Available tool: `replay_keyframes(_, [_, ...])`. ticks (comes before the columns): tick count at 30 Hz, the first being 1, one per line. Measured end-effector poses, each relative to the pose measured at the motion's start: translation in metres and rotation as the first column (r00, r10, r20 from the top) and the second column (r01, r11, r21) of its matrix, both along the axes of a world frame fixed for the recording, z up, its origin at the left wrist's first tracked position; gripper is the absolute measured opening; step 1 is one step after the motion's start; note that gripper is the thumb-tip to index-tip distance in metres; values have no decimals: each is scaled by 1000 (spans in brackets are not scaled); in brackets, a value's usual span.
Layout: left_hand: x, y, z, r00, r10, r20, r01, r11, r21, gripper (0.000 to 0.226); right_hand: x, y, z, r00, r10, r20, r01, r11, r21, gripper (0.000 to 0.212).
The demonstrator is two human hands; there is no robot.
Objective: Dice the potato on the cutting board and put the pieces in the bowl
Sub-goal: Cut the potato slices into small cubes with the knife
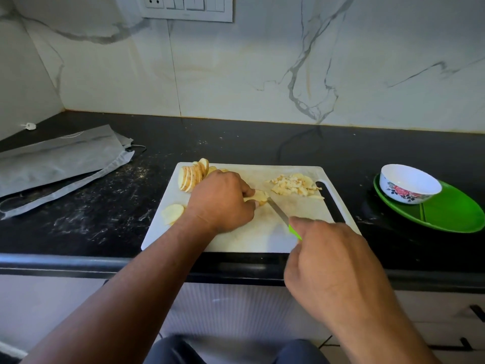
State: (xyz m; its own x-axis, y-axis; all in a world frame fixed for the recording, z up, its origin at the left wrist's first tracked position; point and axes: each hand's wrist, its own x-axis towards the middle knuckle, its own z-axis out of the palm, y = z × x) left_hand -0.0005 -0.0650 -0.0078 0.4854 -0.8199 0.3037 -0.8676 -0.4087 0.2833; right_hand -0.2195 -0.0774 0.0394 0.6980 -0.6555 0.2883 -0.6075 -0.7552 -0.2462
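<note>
Potato slices [258,196] pinned by L hand [220,203], knife [284,219] gripped by R hand [333,261]; diced pile [294,185] done, slice stack [193,176] left, bowl [409,183] unfilled.

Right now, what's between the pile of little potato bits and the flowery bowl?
In the head view, the cutting board's slotted handle end and a strip of black counter lie between the diced pile and the bowl, then the green plate's rim.

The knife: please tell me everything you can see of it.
The knife is small, with a thin grey blade, apparently metal, and a bright green handle. The right hand grips the handle, hiding most of it. The blade slants up and left over the white board, its tip at the potato piece under the left hand.
</note>
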Motion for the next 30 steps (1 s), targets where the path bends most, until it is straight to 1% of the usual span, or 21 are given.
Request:
replay_keyframes(3, [1, 0, -1, 1000, 3, -11, -3, 1000, -7, 36, -12, 6, 7, 1000, -13, -15, 12, 999, -33, 41])
replay_keyframes(7, [2, 2, -3, 993, 28, -111, -35, 998, -60, 30, 4, -1, 11, 998, -31, 46, 34, 996, -86, 46])
replay_keyframes(9, [1, 2, -4, 988, 41, -152, -53, 996, -73, 27, 20, -10, 4, 998, -35, 59, 40, 996, -84, 44])
replay_keyframes(12, [0, 3, -3, 988, 40, -152, -51, 996, -70, 27, 37, -15, -6, 998, -30, 60, 33, 998, -44, 39])
replay_keyframes(14, [1, 4, -3, 987, 38, -155, -49, 996, -68, 28, 36, -12, -10, 999, -17, 43, 18, 1000, -13, 42])
replay_keyframes(17, [3, 3, -4, 988, 27, -154, -37, 997, -66, 29, 19, -4, -12, 1000, 1, -23, -2, 1000, -31, 45])
replay_keyframes(22, [4, 2, -4, 984, 33, -173, -43, 998, -54, 28, -6, 10, 6, 995, 8, -97, -8, 1000, -4, 44])
replay_keyframes(26, [2, 4, -4, 972, 69, -227, -89, 993, -81, 19, 15, 0, 4, 999, -34, -7, 34, 994, -101, 49])
replay_keyframes(30, [1, 6, -3, 974, 65, -216, -84, 993, -79, 20, 46, -12, -10, 999, -40, 26, 42, 997, -61, 40])
